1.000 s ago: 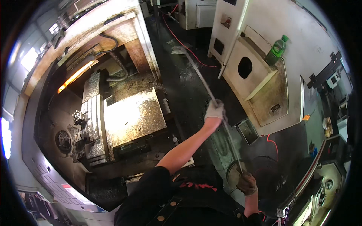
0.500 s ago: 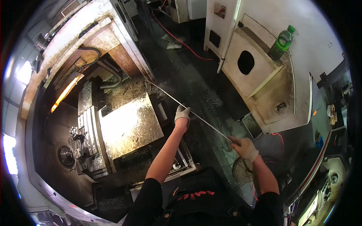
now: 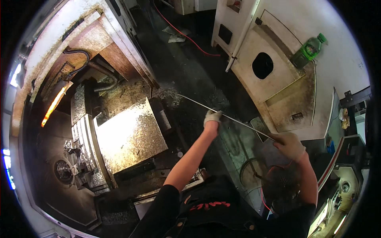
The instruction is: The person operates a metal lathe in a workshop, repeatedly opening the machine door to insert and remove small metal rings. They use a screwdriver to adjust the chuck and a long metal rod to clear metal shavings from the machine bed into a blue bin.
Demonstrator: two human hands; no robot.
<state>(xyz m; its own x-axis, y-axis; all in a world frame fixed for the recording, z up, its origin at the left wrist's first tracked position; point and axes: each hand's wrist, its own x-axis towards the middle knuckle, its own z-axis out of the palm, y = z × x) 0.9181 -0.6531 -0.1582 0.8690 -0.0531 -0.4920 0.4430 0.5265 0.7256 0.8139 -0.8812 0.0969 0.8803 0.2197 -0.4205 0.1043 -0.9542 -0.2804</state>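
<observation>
A long thin metal rod (image 3: 240,122) slants across the aisle, held in both my gloved hands. My left hand (image 3: 212,117) is closed round it near its middle, with the arm stretched forward. Toward the rod's near right end, my right hand (image 3: 291,146) grips it with curled fingers. The far end points at metal chips (image 3: 168,95) scattered on the dark floor beside the machine opening; I cannot tell whether it touches them. To my left stands the open machine, with a shiny chip-strewn metal cover (image 3: 133,137) and a round chuck (image 3: 63,171).
An orange-lit lamp (image 3: 57,104) hangs inside the machine. On the right, a pale machine housing (image 3: 285,95) carries a green bottle (image 3: 309,51). A red hose (image 3: 190,39) lies across the floor ahead. Near my right arm is a round-rimmed object (image 3: 250,174).
Both hands and the rod have moved right, and the rod's far end has come away from the machine's corner. My view has shifted slightly rightward too.
</observation>
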